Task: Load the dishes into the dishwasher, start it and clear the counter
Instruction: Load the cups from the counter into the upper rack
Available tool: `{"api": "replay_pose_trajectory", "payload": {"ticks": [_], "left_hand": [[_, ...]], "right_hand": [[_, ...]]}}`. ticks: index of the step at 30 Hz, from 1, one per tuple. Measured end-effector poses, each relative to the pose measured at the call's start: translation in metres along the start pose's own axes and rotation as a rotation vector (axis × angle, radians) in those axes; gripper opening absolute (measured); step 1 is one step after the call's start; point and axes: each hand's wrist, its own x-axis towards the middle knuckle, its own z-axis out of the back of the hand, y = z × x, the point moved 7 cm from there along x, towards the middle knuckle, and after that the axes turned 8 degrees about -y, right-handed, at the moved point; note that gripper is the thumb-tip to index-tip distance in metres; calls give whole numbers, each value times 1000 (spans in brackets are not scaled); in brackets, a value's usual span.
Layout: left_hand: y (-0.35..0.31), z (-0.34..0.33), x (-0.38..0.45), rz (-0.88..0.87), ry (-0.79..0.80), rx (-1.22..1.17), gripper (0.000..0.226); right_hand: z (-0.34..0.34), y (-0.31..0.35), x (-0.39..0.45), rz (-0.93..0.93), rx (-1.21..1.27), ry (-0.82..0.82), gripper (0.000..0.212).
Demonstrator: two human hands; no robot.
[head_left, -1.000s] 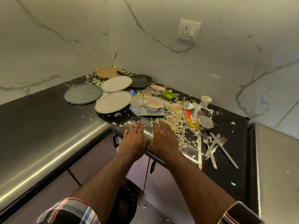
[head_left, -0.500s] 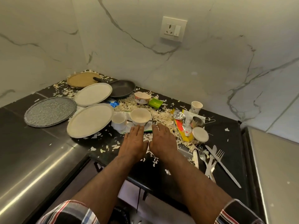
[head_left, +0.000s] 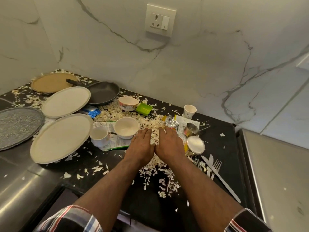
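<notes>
Beside the white bowl (head_left: pixel 127 127), left hand (head_left: pixel 141 146) and right hand (head_left: pixel 168 145) lie flat, empty, on light, loose scraps (head_left: pixel 155 166) best scooped from underneath.

White marble wall (head_left: pixel 209 64) with grey veins behind desk, meeting second marble wall (head_left: pixel 21 39) at left corner. White socket-and-switch plate (head_left: pixel 160 20) mounted high on back wall, one three-pin outlet, one rocker switch beside it. Steel surface (head_left: pixel 280 173) at right, brushed, few pale specks on it, dark seam between it and black top. Steel surface (head_left: pixel 18 195) at lower left, glare streak running diagonally. Checked sleeves (head_left: pixel 71 220) at bottom edge.
</notes>
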Motion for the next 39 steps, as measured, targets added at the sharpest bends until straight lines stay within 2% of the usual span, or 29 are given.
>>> {"api": "replay_pose_trajectory", "payload": {"ticks": [6,17,23,27,31,35,39], "left_hand": [[-24,-17,30,18,-20,-10,70],[-44,-42,70,94,-52,24,68],[-48,-43,76,136,-69,16,68],[-42,-40,75,157,-79,25,68],[-40,-33,73,164,-96,-12,68],[-39,-16,72,186,-151,-101,69],[-28,8,75,255,-220,-231,76]], "right_hand": [[6,-39,32,-1,21,-15,75],[17,-149,120,-223,123,-56,44],[6,-172,147,-288,150,-14,39],[3,-173,155,-257,137,-20,34],[18,-163,158,-261,221,-114,31],[39,-118,163,-109,326,-218,29],[54,-57,159,64,465,-205,26]]}}
